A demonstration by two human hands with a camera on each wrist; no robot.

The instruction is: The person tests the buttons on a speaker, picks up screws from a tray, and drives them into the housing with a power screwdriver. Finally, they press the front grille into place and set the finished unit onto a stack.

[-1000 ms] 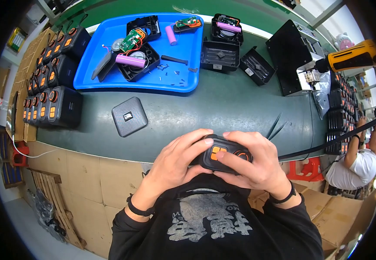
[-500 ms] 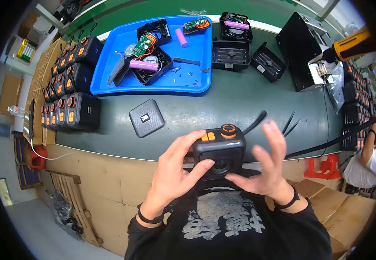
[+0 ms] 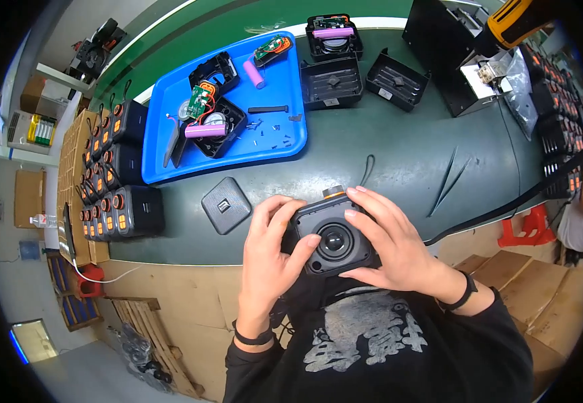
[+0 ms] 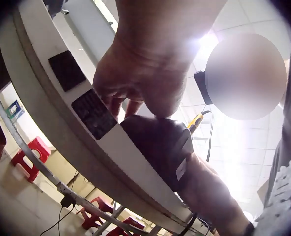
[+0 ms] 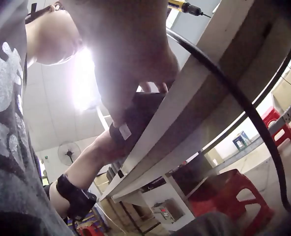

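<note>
A boxy black portable speaker (image 3: 335,242) is held up at the near edge of the bench, its round cone facing up toward my head. An orange knob (image 3: 334,191) shows on its far side. My left hand (image 3: 268,248) grips the left side, thumb on the front beside the cone. On the right side my right hand (image 3: 402,252) holds it, fingers over the top corner and thumb at the lower edge. From below, the left wrist view shows the dark speaker body (image 4: 158,142) between both hands. A square grille cover (image 3: 226,206) lies on the bench just left of the left hand.
A blue tray (image 3: 170,171) holds opened speaker parts, pink battery cells and screws. Rows of finished speakers (image 3: 133,211) stand at left. Black housings (image 3: 399,80) sit behind, near a yellow electric screwdriver (image 3: 513,23). Tweezers (image 3: 449,181) lie at right; a black cable (image 3: 506,211) crosses the edge.
The speaker has turned from its orange-button face to its cone face. The right hand let go, fingers lifted, then came back onto the speaker's right side. The head view has shifted.
</note>
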